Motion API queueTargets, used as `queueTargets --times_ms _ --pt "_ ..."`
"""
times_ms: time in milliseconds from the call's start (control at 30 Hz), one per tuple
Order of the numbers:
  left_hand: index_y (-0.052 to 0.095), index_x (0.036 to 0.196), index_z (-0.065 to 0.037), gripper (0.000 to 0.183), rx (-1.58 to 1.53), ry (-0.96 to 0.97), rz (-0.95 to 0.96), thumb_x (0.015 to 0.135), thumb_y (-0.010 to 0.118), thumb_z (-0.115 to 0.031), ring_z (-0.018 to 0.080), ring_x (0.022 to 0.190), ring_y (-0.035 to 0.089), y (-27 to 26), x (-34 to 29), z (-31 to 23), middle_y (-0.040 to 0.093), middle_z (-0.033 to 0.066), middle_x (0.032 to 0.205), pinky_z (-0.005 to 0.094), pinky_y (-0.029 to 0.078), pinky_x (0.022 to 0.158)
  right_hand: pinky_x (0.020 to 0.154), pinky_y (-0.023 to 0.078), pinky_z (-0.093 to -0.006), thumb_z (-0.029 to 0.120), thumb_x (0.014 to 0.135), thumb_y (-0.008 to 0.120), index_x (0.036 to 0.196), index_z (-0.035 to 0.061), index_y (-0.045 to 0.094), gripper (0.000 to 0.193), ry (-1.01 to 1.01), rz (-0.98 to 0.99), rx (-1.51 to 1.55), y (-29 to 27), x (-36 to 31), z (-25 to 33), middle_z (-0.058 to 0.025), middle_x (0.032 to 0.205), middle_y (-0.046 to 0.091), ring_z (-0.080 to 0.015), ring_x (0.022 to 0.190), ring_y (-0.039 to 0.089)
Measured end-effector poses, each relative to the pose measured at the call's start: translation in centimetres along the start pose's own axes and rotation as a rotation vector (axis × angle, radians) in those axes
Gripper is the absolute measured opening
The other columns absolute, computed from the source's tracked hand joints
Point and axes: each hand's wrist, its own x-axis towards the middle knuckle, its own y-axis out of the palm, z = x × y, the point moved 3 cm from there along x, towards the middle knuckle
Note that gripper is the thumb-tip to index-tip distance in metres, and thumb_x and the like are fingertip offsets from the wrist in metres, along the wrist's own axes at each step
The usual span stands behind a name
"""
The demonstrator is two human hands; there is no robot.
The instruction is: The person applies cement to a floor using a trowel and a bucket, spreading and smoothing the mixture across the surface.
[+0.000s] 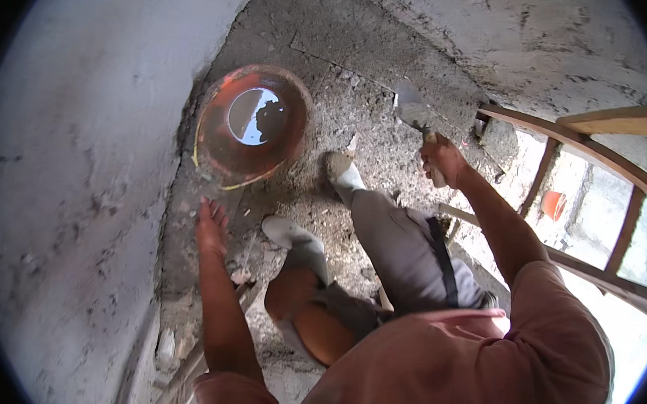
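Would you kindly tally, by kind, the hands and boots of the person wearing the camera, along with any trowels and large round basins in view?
Left hand and right hand: 2
Left boot and right boot: 2
Trowel, held in the right hand: 1
Large round basin, reddish: 1
Total: 6

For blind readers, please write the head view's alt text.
A person's right hand holds a grey metal trowel; the empty left hand is near a round reddish-orange basin of reflective liquid on rough grey floor. A brown wooden ladder-like frame is at right.
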Motion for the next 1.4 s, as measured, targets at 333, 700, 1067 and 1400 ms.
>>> queueTargets --times_ms 333,700,1067,1400 --pt "0.053 0.135 -0.008 0.050 -0.175 0.246 0.212 0.094 0.067 -0.033 0.0191 0.114 0.058 3.4 11.1 2.2 0.059 0.0034 0.129 0.0386 0.046 0.097 0.048 0.047 -0.0363 0.024 0.091 0.059 0.104 0.0010 0.054 0.027 -0.216 -0.053 -0.217 5.7 25.5 0.3 -0.0099 0.077 0.057 -0.0192 0.057 0.056" --pt "0.049 0.134 -0.004 0.047 -0.266 0.387 0.099 0.092 0.064 -0.017 0.0256 0.125 0.052 -5.8 7.1 3.3 0.055 0.0102 0.133 0.0450 0.040 0.110 0.048 0.050 -0.0298 0.037 0.098 0.054 0.117 -0.0005 0.050 0.042 -0.737 0.177 -0.423 15.3 33.0 11.6 -0.0054 0.073 0.055 -0.0140 0.053 0.053" --pt "0.058 0.126 -0.007 0.036 -0.677 0.475 -0.184 0.093 0.067 -0.018 0.0231 0.119 0.058 -10.0 1.6 11.5 0.061 0.0064 0.129 0.0479 0.046 0.105 0.100 0.048 -0.0460 0.046 0.098 0.053 0.131 0.0095 0.054 0.049 -0.689 0.530 -1.385 18.8 27.8 -4.7 -0.0196 0.112 0.066 -0.0312 0.109 0.064" --pt "0.053 0.128 -0.006 0.039 -0.705 0.499 -0.275 0.094 0.065 -0.021 0.0279 0.120 0.056 -10.0 0.7 13.3 0.058 0.0082 0.129 0.0585 0.049 0.099 0.064 0.055 -0.0374 0.043 0.099 0.055 0.125 0.0093 0.058 0.043 -0.725 0.450 -1.043 20.8 24.8 4.7 -0.0110 0.095 0.062 -0.0165 0.068 0.061"
